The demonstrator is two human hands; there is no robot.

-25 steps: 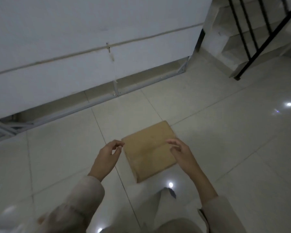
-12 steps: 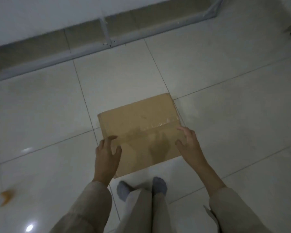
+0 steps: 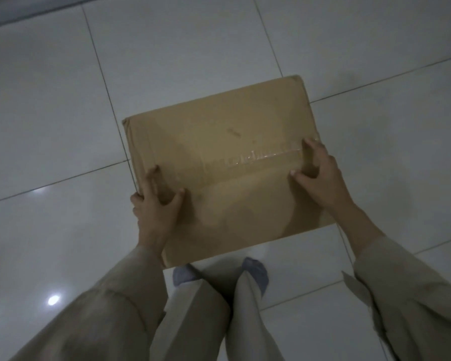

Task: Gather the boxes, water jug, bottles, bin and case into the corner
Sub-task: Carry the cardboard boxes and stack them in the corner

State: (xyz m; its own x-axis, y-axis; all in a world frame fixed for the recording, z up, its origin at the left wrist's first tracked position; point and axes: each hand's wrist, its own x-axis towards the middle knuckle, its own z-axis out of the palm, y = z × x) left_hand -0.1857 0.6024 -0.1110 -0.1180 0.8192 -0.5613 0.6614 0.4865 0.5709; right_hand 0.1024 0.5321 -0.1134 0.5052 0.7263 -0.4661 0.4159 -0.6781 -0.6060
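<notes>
A flat brown cardboard box [image 3: 227,142], taped along its top seam, lies on the white tiled floor right in front of my feet. My left hand [image 3: 156,207] grips its left edge, thumb on the top face and fingers curled over the side. My right hand [image 3: 320,175] grips the right edge near the tape, thumb on top and fingers wrapped round the side. Whether the box is off the floor cannot be told. No other task object is in view.
Glossy white floor tiles [image 3: 50,113] surround the box on all sides. My socked feet [image 3: 253,269] stand just behind its near edge. A strip of the wall base [image 3: 16,14] shows at the top left.
I have bent lower over the box, so it fills more of the view. Both hands went from hovering by its sides to gripping its left and right edges.
</notes>
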